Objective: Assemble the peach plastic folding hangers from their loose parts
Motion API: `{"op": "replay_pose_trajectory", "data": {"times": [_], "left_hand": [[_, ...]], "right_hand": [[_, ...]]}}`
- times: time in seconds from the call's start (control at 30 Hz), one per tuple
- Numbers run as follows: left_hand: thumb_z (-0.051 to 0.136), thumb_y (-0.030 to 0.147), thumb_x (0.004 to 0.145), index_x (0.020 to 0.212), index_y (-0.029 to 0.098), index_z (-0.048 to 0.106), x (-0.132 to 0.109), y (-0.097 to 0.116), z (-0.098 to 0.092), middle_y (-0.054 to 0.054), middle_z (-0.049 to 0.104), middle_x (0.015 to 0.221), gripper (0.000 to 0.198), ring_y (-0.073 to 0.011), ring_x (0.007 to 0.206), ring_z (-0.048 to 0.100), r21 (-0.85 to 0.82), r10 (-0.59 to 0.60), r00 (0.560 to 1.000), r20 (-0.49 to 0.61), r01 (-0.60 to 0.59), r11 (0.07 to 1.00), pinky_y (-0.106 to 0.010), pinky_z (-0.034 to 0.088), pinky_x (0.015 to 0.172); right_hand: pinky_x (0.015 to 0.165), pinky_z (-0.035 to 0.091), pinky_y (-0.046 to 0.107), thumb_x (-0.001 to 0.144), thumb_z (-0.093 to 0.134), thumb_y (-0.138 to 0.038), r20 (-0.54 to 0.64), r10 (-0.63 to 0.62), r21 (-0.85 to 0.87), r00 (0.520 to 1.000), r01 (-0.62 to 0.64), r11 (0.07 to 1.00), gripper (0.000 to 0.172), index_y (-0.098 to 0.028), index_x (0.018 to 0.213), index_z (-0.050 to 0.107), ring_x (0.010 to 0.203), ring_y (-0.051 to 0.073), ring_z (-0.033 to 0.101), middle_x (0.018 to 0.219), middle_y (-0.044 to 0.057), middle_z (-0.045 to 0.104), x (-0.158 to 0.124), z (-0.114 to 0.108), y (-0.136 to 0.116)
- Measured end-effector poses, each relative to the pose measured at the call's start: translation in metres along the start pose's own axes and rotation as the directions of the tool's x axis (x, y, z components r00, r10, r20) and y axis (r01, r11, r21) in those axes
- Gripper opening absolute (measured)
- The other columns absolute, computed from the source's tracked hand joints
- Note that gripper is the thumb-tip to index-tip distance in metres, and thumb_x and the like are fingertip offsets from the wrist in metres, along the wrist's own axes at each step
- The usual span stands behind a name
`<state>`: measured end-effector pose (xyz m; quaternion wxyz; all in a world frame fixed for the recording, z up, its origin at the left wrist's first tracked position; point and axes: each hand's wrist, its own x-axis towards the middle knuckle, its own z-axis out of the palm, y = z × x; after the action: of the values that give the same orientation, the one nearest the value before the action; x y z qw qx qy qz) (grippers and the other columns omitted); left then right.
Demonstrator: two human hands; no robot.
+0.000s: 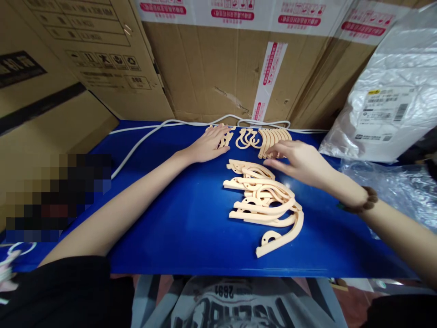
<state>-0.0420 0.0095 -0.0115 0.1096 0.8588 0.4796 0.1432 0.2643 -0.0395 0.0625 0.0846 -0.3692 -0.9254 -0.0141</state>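
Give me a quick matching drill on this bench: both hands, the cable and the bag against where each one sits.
1 left hand
2 right hand
3 white cable
4 plastic bag

A propped at the right, beside the boxes
B flat on cream pieces near the far edge
C fingertips at the neat row
D trailing along the blue table

Pairs: 1-B, 2-C, 3-D, 4-A
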Motion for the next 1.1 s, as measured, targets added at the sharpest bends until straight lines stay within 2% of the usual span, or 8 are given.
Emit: {"op": "replay_pose_trajectory", "data": {"times": [0.1,0.2,0.33,0.47,0.6,0.83,0.97,1.1], "left_hand": [[0.035,0.053,0.100,0.158,0.012,0.026,0.002,0.010,-0.003,-0.014,0.022,0.168,0.072,-0.0281,0.158,0.011,-0.063,0.023,0.999,-0.041,-0.025,0.998,-0.049,0.008,0.128],[0.034,0.048,0.102,0.153,0.013,0.035,0.002,0.027,-0.006,-0.013,0.030,0.165,0.062,-0.0261,0.157,0.016,-0.171,0.045,0.990,-0.135,-0.068,0.983,-0.048,0.012,0.128],[0.038,0.042,0.102,0.133,0.013,0.057,0.002,0.057,-0.009,-0.014,0.056,0.147,0.047,-0.0244,0.142,0.045,-0.440,0.032,0.961,-0.274,-0.155,0.884,-0.043,0.028,0.123],[0.056,0.044,0.095,0.116,0.013,0.066,0.002,0.080,-0.014,-0.012,0.071,0.121,0.039,-0.0220,0.115,0.065,-0.831,-0.086,0.987,-0.137,-0.068,0.552,-0.037,0.049,0.101],[0.073,0.030,0.086,0.102,0.013,0.071,0.004,0.092,-0.027,-0.007,0.073,0.101,0.024,-0.0144,0.090,0.067,-0.962,-0.152,0.988,0.017,0.057,0.267,-0.023,0.053,0.076],[0.049,0.019,0.102,0.079,0.015,0.063,0.017,0.107,-0.049,0.003,0.053,0.065,0.027,-0.0078,0.055,0.047,-0.838,-0.301,0.934,-0.193,0.002,0.546,-0.019,0.035,0.053],[0.047,0.021,0.103,0.075,0.019,0.050,0.020,0.108,-0.051,0.003,0.050,0.064,0.029,-0.0105,0.063,0.051,-0.654,-0.210,0.902,-0.378,-0.100,0.750,-0.021,0.037,0.062],[0.045,0.023,0.105,0.080,0.018,0.052,0.026,0.099,-0.057,0.004,0.048,0.062,0.026,-0.0096,0.059,0.053,-0.556,-0.208,0.913,-0.351,-0.025,0.831,-0.021,0.036,0.062]], "right_hand": [[0.072,0.045,0.034,0.092,0.057,-0.062,0.125,-0.059,0.053,0.990,0.053,0.997,0.047,-0.018,0.102,0.069,0.085,0.024,0.066,0.099,0.010,0.070,-0.001,-0.001,-0.020],[0.069,0.042,0.032,0.096,0.055,-0.055,0.172,-0.098,0.150,0.980,0.073,0.986,0.039,-0.019,0.095,0.070,0.080,0.020,0.064,0.092,0.007,0.069,-0.002,0.003,-0.023],[0.069,0.041,0.030,0.099,0.055,-0.043,0.123,-0.033,0.252,0.992,0.001,0.968,0.030,-0.019,0.090,0.072,0.077,0.017,0.064,0.086,0.005,0.072,0.001,0.005,-0.018],[0.062,0.038,0.029,0.095,0.059,-0.045,-0.038,0.121,0.336,0.992,-0.101,0.937,0.030,-0.019,0.089,0.073,0.067,0.015,0.060,0.079,0.003,0.071,0.010,-0.006,-0.019],[0.062,0.038,0.029,0.094,0.061,-0.046,-0.205,0.195,0.323,0.959,-0.122,0.939,0.030,-0.018,0.099,0.071,0.063,0.015,0.056,0.077,0.003,0.070,0.023,-0.021,-0.019],[0.072,0.041,0.037,0.104,0.036,-0.039,-0.308,0.116,-0.236,0.944,-0.194,0.952,0.038,-0.015,0.101,0.066,0.092,0.029,0.064,0.094,0.016,0.070,0.051,-0.026,-0.019],[0.068,0.040,0.036,0.104,0.035,-0.038,-0.256,0.174,-0.235,0.951,-0.236,0.943,0.038,-0.015,0.100,0.065,0.080,0.028,0.064,0.088,0.015,0.070,0.065,-0.024,-0.015],[0.066,0.039,0.033,0.101,0.042,-0.029,-0.160,0.209,0.039,0.965,-0.205,0.978,0.029,-0.017,0.085,0.063,0.068,0.020,0.057,0.076,0.008,0.065,0.075,-0.028,-0.006]]}}
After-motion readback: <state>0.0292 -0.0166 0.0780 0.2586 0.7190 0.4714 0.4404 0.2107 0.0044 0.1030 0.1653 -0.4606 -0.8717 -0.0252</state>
